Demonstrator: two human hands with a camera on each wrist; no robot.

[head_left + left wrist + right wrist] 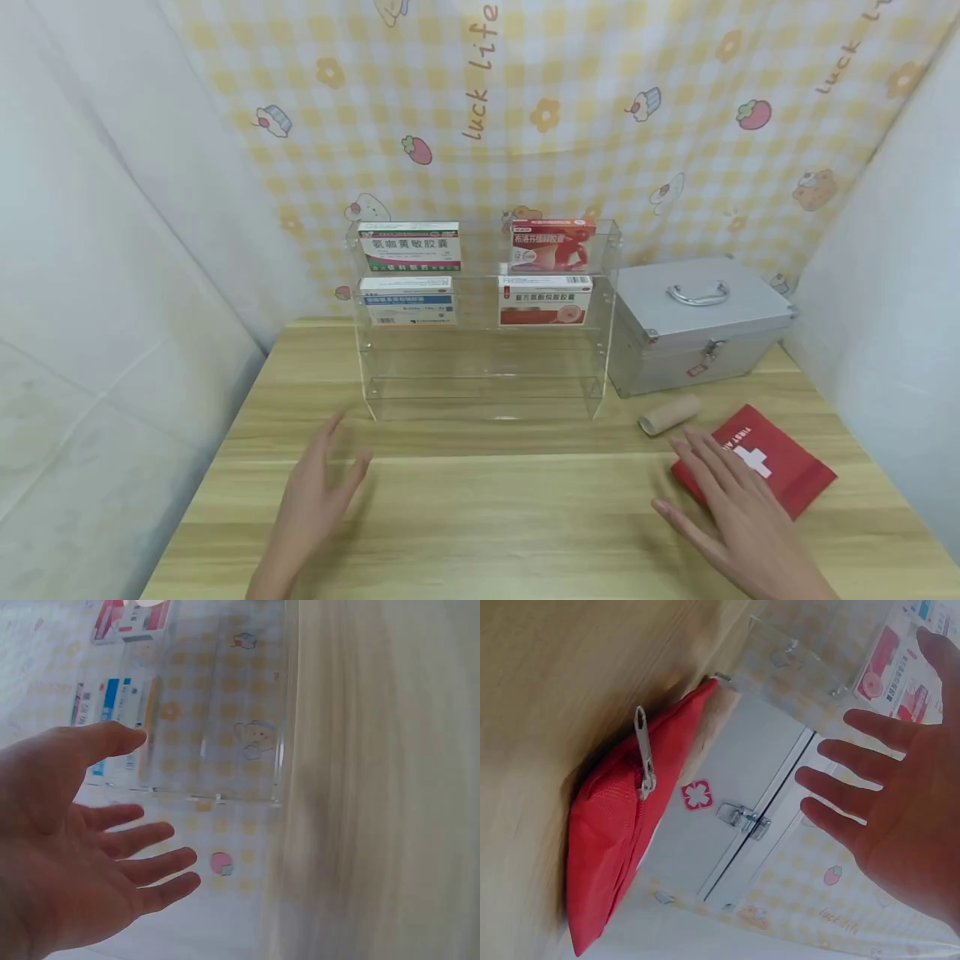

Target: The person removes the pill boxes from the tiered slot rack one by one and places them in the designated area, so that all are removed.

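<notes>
My left hand (311,496) hovers over the left part of the table with fingers spread and nothing in them. In the head view my right hand (738,521) overlaps a red first aid pouch (797,471); the right wrist view shows it held above the pouch, fingers straight and empty. A clear acrylic rack (480,408) stands ahead between the hands. On its upper tiers sit a green-and-white medicine box (411,248), a red medicine box (553,248), a blue-and-white medicine box (408,304) and a white-and-red medicine box (545,302).
A silver metal case (693,333) with a handle and a front latch stands right of the rack. Before it lies a cardboard tube (669,414), close to the pouch. A yellow checked curtain (570,108) hangs behind, and white walls flank the wooden table (487,517).
</notes>
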